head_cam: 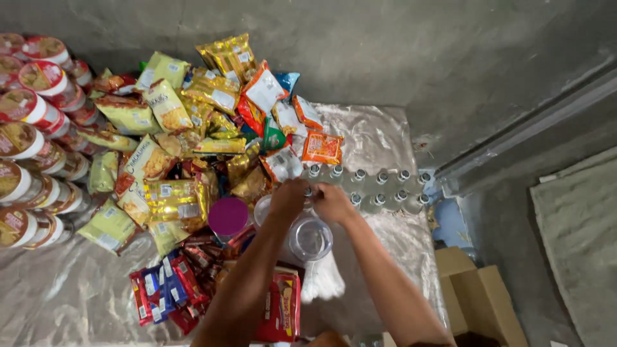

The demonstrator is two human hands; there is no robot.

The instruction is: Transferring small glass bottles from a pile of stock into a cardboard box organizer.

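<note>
My left hand [288, 198] and my right hand [332, 202] meet just above a clear plastic jar [310, 238], next to a row of small bottles with grey caps [379, 186]. Both hands are closed around something small by the nearest bottle cap; what they hold is hidden. A purple round lid [228, 216] lies to the left of the jar. A big heap of snack packets [193, 135] in yellow, gold, orange and red spreads to the left of my hands on a silvery plastic sheet [379, 138].
Stacked instant noodle cups [29, 138] fill the left edge. Red and blue small packets [164, 289] and a red pack [283, 308] lie near my forearms. An open cardboard box [479, 295] stands at the lower right beside a grey mat [578, 225].
</note>
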